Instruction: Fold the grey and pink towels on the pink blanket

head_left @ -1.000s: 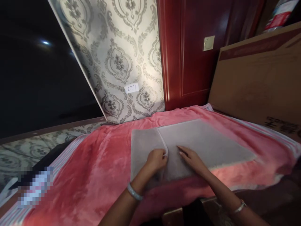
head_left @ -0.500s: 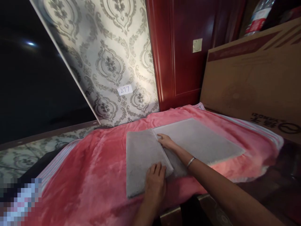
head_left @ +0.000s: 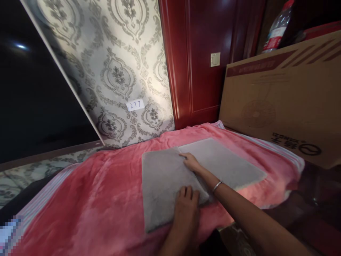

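A grey plush mat (head_left: 170, 188) lies on a pink fleece blanket (head_left: 80, 199), with its left part folded over on top of the rest. The uncovered part of the mat (head_left: 226, 160) stretches to the right. My left hand (head_left: 186, 206) rests flat on the near right corner of the folded flap, fingers spread and nothing held. My right hand (head_left: 190, 161) lies on the far end of the fold, its fingertips on the flap's edge, and it grips nothing. Part of the fold's edge is hidden under my right forearm.
A cardboard box (head_left: 274, 103) leans at the blanket's right side, with a plastic bottle (head_left: 277, 30) behind it. Behind the bed stand a patterned wallpaper wall (head_left: 117, 74) with a paper label reading 277 (head_left: 135, 105) and a red wooden door (head_left: 197, 60).
The flap now lies flatter and wider over the mat. My left hand has moved toward me onto its near corner, and my right hand has moved to the far end. The view has turned right.
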`<state>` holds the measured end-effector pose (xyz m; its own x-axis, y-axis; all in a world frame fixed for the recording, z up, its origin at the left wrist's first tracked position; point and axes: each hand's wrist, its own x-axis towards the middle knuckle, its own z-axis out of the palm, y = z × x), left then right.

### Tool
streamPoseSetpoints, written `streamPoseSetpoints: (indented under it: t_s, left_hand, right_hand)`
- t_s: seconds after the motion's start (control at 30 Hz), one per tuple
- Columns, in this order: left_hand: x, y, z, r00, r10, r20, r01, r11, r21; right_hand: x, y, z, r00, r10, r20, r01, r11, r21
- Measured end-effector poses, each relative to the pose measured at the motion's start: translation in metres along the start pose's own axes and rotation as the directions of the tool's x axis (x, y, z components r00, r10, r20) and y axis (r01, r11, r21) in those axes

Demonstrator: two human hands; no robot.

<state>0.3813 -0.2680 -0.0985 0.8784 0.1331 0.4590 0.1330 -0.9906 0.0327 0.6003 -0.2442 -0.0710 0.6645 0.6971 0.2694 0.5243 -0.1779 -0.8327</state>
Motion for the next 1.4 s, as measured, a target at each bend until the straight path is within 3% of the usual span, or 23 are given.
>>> streamPoseSetpoints:
  t_s: [0.17,0.5,0.9,1.2,1.4]
  left_hand:
    - [-0.009,0.006,0.018,1.000,0.009,-0.023,-0.008,0.999,0.050]
    - [0.005,0.007,0.002,0.998,0.040,0.058,-0.042,0.998,0.036]
    - [0.001,0.020,0.016,0.995,0.074,0.060,-0.083,0.982,0.168]
    - [0.011,0.020,0.007,0.987,0.073,0.141,-0.090,0.989,0.118]
    - [0.014,0.029,0.012,0.981,0.083,0.174,-0.104,0.988,0.115]
  right_hand:
    - [-0.014,0.021,-0.004,0.999,-0.040,0.031,0.041,0.999,-0.023]
    - [0.001,0.030,-0.004,0.997,-0.077,-0.004,0.077,0.997,-0.002]
    - [0.001,0.053,-0.004,0.989,-0.139,-0.047,0.137,0.990,-0.036]
    - [0.010,0.049,-0.006,0.984,-0.173,-0.040,0.170,0.983,-0.066]
    - [0.010,0.048,-0.009,0.988,-0.150,-0.021,0.147,0.982,-0.121]
